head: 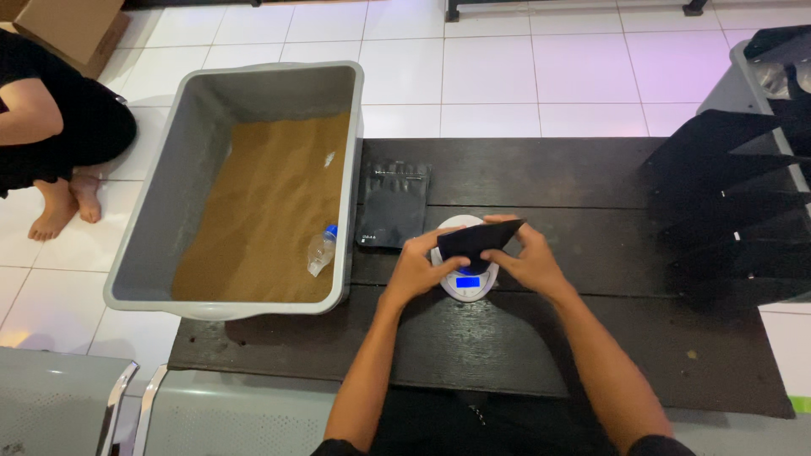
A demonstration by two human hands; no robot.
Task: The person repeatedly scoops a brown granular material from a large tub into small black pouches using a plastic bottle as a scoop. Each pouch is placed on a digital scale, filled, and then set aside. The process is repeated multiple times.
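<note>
Both of my hands hold a black flat pouch [475, 240] just above a small white kitchen scale [463, 283] with a lit blue display. My left hand [416, 268] grips the pouch's left end, my right hand [525, 257] its right end. The scale stands on a dark wooden table [524, 338]. Another black pouch [392, 204] lies flat on the table behind the scale, next to the tub.
A large grey tub [173, 186] of brown powder stands at the table's left, with a cut clear plastic bottle [321, 250] lying in it. Black racks [731, 203] fill the right side. Another person crouches on the tiled floor at far left [51, 127]. A cardboard box [72, 29] lies behind them.
</note>
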